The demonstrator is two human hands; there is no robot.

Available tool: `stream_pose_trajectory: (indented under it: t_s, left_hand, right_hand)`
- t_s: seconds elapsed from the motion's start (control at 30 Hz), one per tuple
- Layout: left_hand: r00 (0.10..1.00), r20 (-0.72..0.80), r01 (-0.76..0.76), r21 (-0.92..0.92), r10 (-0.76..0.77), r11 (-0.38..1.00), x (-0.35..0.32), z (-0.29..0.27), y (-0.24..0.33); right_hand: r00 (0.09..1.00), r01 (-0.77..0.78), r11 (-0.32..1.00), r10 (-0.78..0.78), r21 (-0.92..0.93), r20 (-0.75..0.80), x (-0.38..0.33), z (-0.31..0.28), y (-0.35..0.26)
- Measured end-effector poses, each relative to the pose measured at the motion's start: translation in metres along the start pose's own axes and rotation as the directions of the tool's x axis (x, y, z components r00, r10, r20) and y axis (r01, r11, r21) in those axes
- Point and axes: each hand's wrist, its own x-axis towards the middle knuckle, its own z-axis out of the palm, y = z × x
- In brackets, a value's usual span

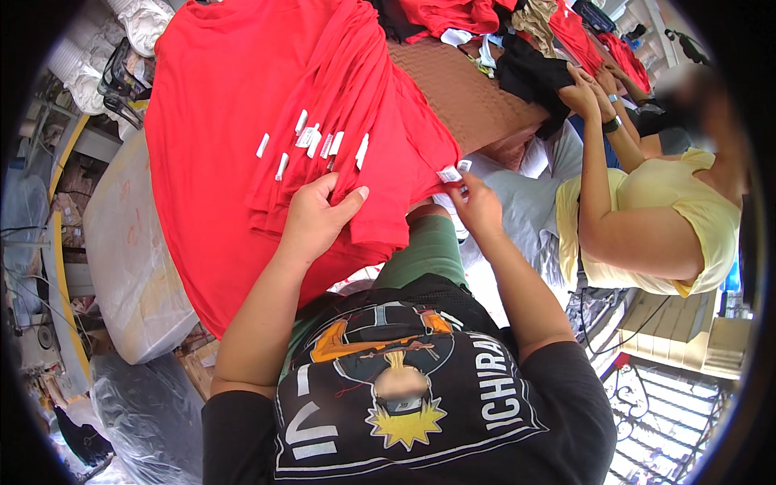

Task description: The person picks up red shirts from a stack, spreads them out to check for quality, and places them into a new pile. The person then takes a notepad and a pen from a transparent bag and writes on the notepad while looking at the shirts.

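Note:
A layered pile of red shirts [234,73] spreads across the table in front of me, with several small white labels [307,137] showing along its folds. My left hand [317,217] rests on the near part of the pile, thumb spread away from the fingers. At the pile's right edge, my right hand [478,206] pinches a corner of a red shirt [428,153] beside two white labels [450,174]. Part of its fingertips is hidden by the cloth.
A brown padded tabletop [453,81] extends beyond the pile. At right, a person in a yellow top [647,218] handles black cloth [533,77]. More red garments [453,14] lie at the far side. A plastic-wrapped bundle [129,250] stands at left.

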Motion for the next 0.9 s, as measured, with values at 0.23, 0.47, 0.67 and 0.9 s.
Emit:
stream_pose_trajectory:
  t_s: [0.23, 0.47, 0.67, 0.9]
  left_hand:
    - [1.0, 0.024, 0.014, 0.136, -0.017, 0.991, 0.001, 0.0, 0.002]
    - [0.99, 0.141, -0.031, 0.3, -0.012, 0.954, 0.006, -0.008, -0.018]
    - [0.992, 0.121, -0.04, 0.076, 0.031, 0.996, 0.003, 0.002, -0.013]
    - [0.994, 0.112, -0.025, 0.208, 0.001, 0.978, 0.002, -0.004, -0.015]
  right_hand:
    - [0.933, 0.183, 0.765, -0.333, 0.618, 0.136, -0.008, -0.072, -0.07]
    - [0.823, 0.306, 0.694, -0.537, 0.652, 0.186, -0.019, -0.043, -0.107]
    - [0.945, -0.18, 0.849, 0.289, 0.496, -0.151, 0.024, 0.014, 0.003]
    - [0.89, -0.159, 0.933, -0.007, 0.323, 0.457, 0.006, -0.046, -0.014]
